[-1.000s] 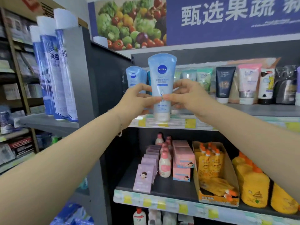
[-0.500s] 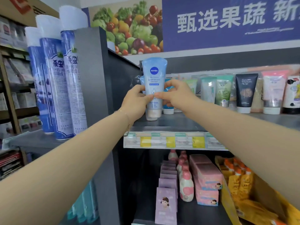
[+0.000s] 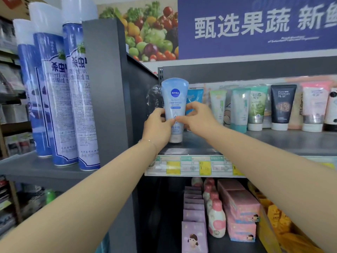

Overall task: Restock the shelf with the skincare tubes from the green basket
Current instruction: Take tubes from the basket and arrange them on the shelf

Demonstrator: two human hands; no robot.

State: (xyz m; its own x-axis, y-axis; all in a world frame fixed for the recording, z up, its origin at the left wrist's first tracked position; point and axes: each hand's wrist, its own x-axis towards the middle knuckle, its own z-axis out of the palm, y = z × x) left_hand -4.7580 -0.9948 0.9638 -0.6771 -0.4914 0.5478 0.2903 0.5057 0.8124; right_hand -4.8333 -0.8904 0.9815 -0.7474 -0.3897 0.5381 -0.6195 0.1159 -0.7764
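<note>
I'm looking at a grey metal shelf in a shop aisle, with a strip of price labels running along its front lip. Above it, a blue banner with white Chinese characters and a picture of vegetables fill the wall. A dark side panel closes the shelf on the left. Beyond that panel, three tall blue-and-white spray cans stand on a neighbouring ledge.

Both my arms are up. The pale blue tube stands upright, cap down, at the far left end of the shelf, close to the side panel. My left hand pinches its lower half from the left and my right hand pinches it from the right, thumbs almost meeting across the front. The cap is down at the board; I can't tell whether it's actually resting there.

Just behind my right hand sits a teal tube. Then come green tubes, a black tube and a pink tube, lined up to the right along the back, all cap down. Some clear wrap shows against the panel, just left of the tube.

One level down there are purple cartons, pink-capped bottles, pink boxes and yellow pouches, the pouches partly hidden by my right forearm.
</note>
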